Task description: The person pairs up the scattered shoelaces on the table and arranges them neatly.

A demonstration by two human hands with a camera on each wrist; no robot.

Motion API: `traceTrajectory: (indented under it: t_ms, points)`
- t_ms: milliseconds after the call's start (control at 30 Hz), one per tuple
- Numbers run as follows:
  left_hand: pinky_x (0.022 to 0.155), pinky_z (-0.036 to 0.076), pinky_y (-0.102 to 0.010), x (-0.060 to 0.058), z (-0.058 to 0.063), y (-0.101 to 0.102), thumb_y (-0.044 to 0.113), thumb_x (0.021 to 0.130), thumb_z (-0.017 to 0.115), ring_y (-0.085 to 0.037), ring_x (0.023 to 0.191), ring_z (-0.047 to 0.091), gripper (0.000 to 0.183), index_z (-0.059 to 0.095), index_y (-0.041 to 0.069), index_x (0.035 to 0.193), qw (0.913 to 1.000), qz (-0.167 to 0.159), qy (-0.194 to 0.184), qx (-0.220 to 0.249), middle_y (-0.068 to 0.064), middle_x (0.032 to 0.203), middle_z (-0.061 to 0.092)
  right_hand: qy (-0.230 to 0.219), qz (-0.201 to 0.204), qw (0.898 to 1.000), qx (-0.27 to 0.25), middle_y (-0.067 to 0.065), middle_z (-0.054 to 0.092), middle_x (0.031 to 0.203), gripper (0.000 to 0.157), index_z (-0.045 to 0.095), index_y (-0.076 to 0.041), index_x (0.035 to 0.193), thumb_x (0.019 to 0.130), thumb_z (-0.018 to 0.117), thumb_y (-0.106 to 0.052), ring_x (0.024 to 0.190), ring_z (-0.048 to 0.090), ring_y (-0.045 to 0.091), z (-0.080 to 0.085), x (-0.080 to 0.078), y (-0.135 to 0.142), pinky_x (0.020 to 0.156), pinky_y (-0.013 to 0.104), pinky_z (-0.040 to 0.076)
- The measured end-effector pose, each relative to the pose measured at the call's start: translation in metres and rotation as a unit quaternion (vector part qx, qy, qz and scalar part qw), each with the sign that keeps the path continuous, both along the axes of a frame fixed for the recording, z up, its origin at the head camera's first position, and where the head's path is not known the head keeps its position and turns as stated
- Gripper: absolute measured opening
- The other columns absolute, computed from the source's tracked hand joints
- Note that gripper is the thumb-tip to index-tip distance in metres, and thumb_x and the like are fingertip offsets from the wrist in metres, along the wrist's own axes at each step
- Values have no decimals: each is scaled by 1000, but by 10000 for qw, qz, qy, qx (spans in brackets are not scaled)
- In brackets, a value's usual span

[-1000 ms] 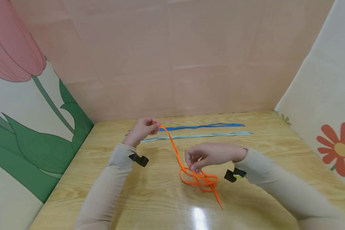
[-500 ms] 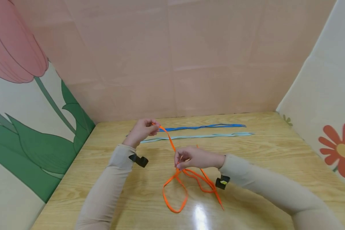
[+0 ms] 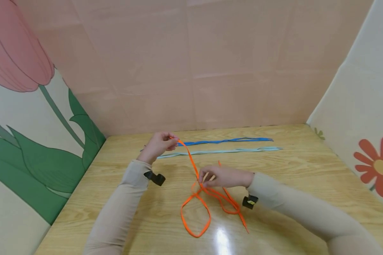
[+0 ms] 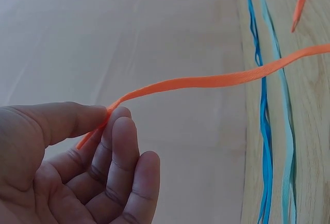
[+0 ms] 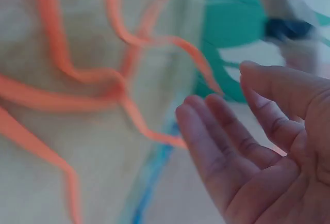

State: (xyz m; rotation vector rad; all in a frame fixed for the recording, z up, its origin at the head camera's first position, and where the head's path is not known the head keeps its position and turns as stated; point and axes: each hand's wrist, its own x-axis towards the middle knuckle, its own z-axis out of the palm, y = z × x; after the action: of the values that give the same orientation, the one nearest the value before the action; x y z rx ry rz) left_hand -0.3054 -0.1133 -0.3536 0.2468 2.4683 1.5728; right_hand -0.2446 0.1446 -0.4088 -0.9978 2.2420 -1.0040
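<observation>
An orange shoelace (image 3: 192, 162) rises from the table to my left hand (image 3: 157, 146), which pinches it close to one end. The left wrist view shows that short end of the lace (image 4: 81, 144) sticking out past the thumb and forefinger. Over the tangled part, my right hand (image 3: 225, 177) hovers with thumb and fingers apart. In the right wrist view, a strand (image 5: 203, 69) runs up to the fingertips and passes behind them, with nothing gripped. The rest of the lace lies in crossing strands, one wide loop reaching toward the front.
Farther back on the wooden table (image 3: 115, 212) lie a blue shoelace (image 3: 229, 140) and a pale mint shoelace (image 3: 236, 151), both stretched sideways. A pinkish backdrop (image 3: 191, 71) rises behind, with flower-printed panels at both sides.
My right hand has moved left, drawing part of the orange shoelace into a wide front loop, then shifted slightly right with its fingers loosened. The left hand keeps its pinch in place.
</observation>
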Motion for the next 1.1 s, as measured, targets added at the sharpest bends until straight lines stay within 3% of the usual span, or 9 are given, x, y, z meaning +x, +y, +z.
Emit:
traceTrajectory:
  t_ms: [200, 333, 433, 567, 767, 900, 1100]
  points:
    - [81, 55, -29, -1, -1, -1, 19, 97, 60, -31, 97, 64, 18, 65, 4, 107, 10000, 13, -35, 7, -9, 98, 66, 648, -626, 9959, 39, -1, 61, 112, 6, 59, -21, 103, 97, 60, -20, 107, 63, 20, 33, -10, 27, 88, 34, 54]
    - [82, 55, -30, 0, -1, 0, 18, 97, 60, -30, 96, 64, 17, 64, 5, 106, 10000, 9, -20, -2, -8, 97, 65, 813, -949, 9922, 8, 3, 63, 106, 5, 60, -17, 102, 98, 59, -19, 97, 64, 18, 37, -26, 42, 81, 35, 54]
    - [85, 55, -35, 0, -1, 1, 17, 97, 60, -23, 89, 65, 17, 64, 4, 107, 10000, -20, 25, 8, -10, 97, 66, 925, -1282, 9873, 153, 3, 64, 100, 4, 61, -16, 100, 97, 60, -19, 88, 63, 16, 30, -41, 49, 74, 33, 52]
    - [88, 54, -39, 1, -2, 3, 17, 97, 60, -18, 85, 64, 17, 65, 4, 106, 10000, -69, 41, -18, -12, 98, 66, 1178, -1730, 9765, 508, 4, 64, 96, 3, 61, -12, 96, 96, 61, -15, 83, 60, 16, 6, -63, 56, 69, 32, 49]
    - [83, 55, -32, 1, -4, 5, 18, 97, 59, -17, 84, 64, 16, 64, 5, 107, 9999, -110, -32, -58, -14, 100, 66, 1155, -1844, 9663, 1374, 5, 65, 95, 11, 62, -11, 95, 95, 63, -22, 82, 59, 17, -34, -92, 57, 71, 33, 48]
    - [81, 55, -29, 1, -4, 5, 18, 97, 60, -19, 85, 64, 16, 64, 6, 106, 9999, -92, -61, -66, -14, 102, 66, 974, -1882, 9614, 1757, 6, 66, 97, 18, 62, -11, 96, 91, 69, -27, 87, 61, 19, -45, -100, 51, 75, 35, 51]
    - [82, 54, -31, 0, -4, 5, 20, 97, 60, -31, 96, 63, 18, 65, 5, 106, 9999, -69, -135, -44, -10, 99, 67, 1134, -1867, 9570, 1911, 10, 66, 98, 13, 61, -4, 97, 87, 69, -8, 89, 61, 22, -42, -94, 37, 79, 38, 51]
